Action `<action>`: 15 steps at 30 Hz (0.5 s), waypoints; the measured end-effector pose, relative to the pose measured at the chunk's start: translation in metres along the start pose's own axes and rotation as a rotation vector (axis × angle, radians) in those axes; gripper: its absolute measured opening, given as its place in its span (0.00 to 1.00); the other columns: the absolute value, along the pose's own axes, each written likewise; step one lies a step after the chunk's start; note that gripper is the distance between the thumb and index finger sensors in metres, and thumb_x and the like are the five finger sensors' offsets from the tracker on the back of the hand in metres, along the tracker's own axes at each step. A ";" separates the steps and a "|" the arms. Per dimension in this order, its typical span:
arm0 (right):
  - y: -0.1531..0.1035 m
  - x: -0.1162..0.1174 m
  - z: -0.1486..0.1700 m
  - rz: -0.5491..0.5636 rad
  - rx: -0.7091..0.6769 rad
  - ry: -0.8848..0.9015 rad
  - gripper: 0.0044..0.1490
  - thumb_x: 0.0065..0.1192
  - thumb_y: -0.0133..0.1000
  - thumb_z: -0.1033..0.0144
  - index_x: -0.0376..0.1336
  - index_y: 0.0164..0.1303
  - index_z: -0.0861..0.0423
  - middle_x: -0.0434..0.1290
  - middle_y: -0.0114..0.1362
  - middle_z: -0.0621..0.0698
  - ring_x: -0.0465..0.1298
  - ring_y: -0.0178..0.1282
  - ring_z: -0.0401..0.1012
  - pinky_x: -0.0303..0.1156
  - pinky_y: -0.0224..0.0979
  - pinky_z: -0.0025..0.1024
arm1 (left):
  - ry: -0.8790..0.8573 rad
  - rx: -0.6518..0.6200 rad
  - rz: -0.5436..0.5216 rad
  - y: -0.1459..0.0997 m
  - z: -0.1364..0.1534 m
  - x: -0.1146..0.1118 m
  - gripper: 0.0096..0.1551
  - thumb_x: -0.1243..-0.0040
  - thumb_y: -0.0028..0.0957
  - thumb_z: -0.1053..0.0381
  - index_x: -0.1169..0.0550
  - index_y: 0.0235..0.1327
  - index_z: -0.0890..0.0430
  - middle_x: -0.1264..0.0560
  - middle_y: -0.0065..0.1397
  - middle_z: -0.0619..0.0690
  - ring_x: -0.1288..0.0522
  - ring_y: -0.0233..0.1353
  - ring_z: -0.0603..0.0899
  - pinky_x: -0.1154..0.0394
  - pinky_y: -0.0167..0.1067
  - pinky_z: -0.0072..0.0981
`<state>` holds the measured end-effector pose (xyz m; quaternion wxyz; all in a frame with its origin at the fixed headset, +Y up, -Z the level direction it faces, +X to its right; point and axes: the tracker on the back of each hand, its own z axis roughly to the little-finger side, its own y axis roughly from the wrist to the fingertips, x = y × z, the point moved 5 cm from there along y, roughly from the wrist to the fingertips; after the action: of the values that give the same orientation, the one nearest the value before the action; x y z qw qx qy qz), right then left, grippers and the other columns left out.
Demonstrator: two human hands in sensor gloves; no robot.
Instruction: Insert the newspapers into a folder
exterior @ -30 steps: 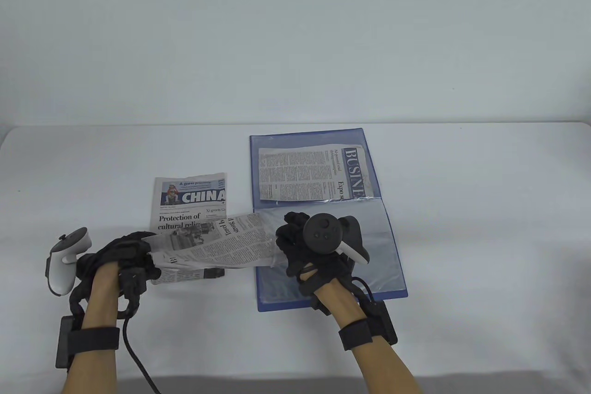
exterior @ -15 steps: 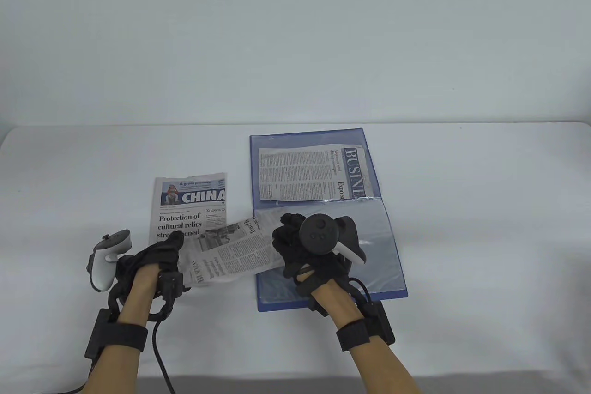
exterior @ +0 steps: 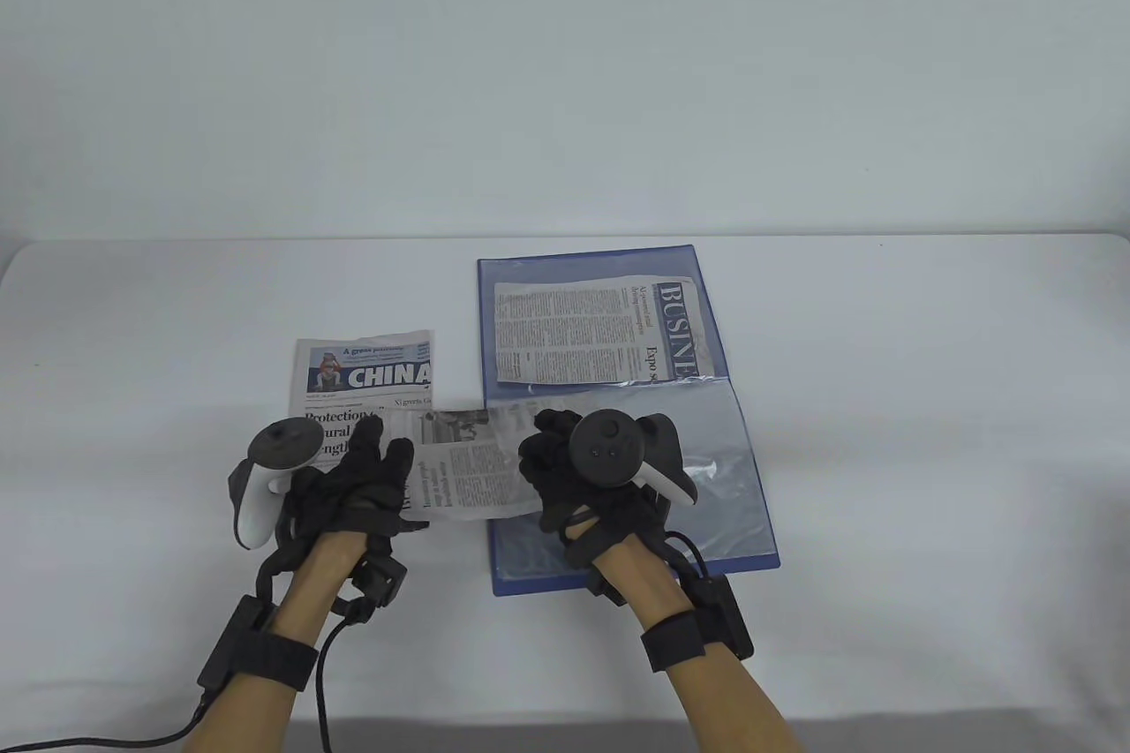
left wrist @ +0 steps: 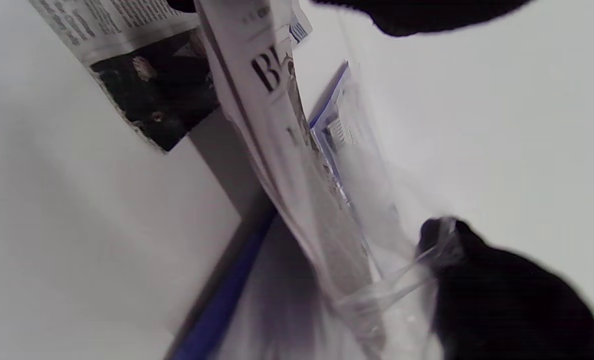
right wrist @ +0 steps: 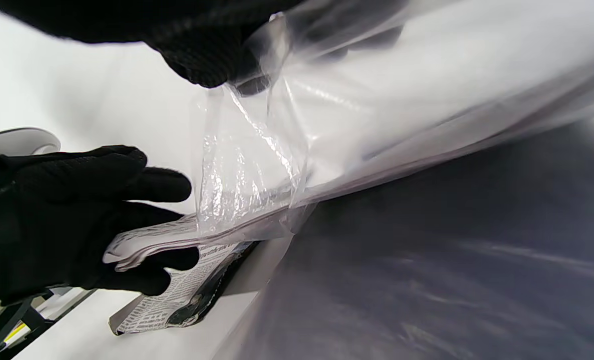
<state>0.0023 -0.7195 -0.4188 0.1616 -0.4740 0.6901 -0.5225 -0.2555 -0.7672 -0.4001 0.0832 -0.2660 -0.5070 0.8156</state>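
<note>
An open blue folder (exterior: pixel 766 523) lies on the table. Its far sleeve holds a "BUSINESS" newspaper (exterior: pixel 591 334). My right hand (exterior: pixel 543 453) pinches the left edge of the near clear sleeve (exterior: pixel 724 444) and lifts it open. The right wrist view shows those fingers (right wrist: pixel 201 55) on the plastic (right wrist: pixel 246 165). My left hand (exterior: pixel 388 470) grips a folded newspaper (exterior: pixel 468 475) by its left end. The paper's right end lies at the sleeve mouth, under my right hand. The left wrist view shows the paper (left wrist: pixel 271 125) running into the sleeve (left wrist: pixel 392 280).
A "CHINA" newspaper (exterior: pixel 371 369) lies flat on the table left of the folder, partly under my left hand and the held paper. The white table runs wide to the left, right and back of the folder.
My left hand has moved right with the folded newspaper, bringing it level and its right end into the sleeve mouth. My right hand has stayed in place on the sleeve.
</note>
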 end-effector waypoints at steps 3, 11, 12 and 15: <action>0.000 0.000 -0.001 0.000 0.001 -0.001 0.21 0.60 0.64 0.61 0.63 0.65 0.55 0.52 0.80 0.62 0.54 0.79 0.61 0.47 0.73 0.71 | 0.055 -0.063 0.013 0.006 -0.010 -0.016 0.47 0.60 0.65 0.35 0.66 0.86 0.43 0.65 0.89 0.58 0.56 0.91 0.67 0.56 0.87 0.62; 0.001 0.000 -0.001 0.005 0.006 -0.001 0.21 0.60 0.64 0.61 0.63 0.65 0.55 0.52 0.80 0.61 0.54 0.79 0.61 0.47 0.73 0.71 | 0.168 -0.200 0.143 0.023 -0.036 -0.059 0.41 0.62 0.65 0.37 0.58 0.89 0.35 0.58 0.93 0.47 0.59 0.94 0.62 0.59 0.88 0.66; 0.001 0.001 -0.001 0.005 0.008 0.001 0.21 0.60 0.64 0.61 0.63 0.65 0.55 0.52 0.80 0.61 0.53 0.79 0.61 0.47 0.73 0.71 | 0.198 -0.209 0.167 0.023 -0.039 -0.065 0.40 0.62 0.65 0.37 0.57 0.89 0.35 0.57 0.94 0.47 0.59 0.94 0.61 0.60 0.88 0.66; 0.002 0.000 -0.001 0.007 0.009 0.005 0.21 0.60 0.65 0.61 0.63 0.66 0.55 0.52 0.80 0.61 0.54 0.79 0.61 0.47 0.73 0.71 | 0.297 -0.225 0.244 0.024 -0.042 -0.081 0.39 0.62 0.65 0.38 0.53 0.89 0.36 0.50 0.93 0.48 0.54 0.94 0.61 0.60 0.88 0.66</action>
<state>0.0003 -0.7190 -0.4197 0.1637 -0.4695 0.6899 -0.5261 -0.1620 -0.7785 -0.4076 0.0275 -0.4503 -0.5410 0.7098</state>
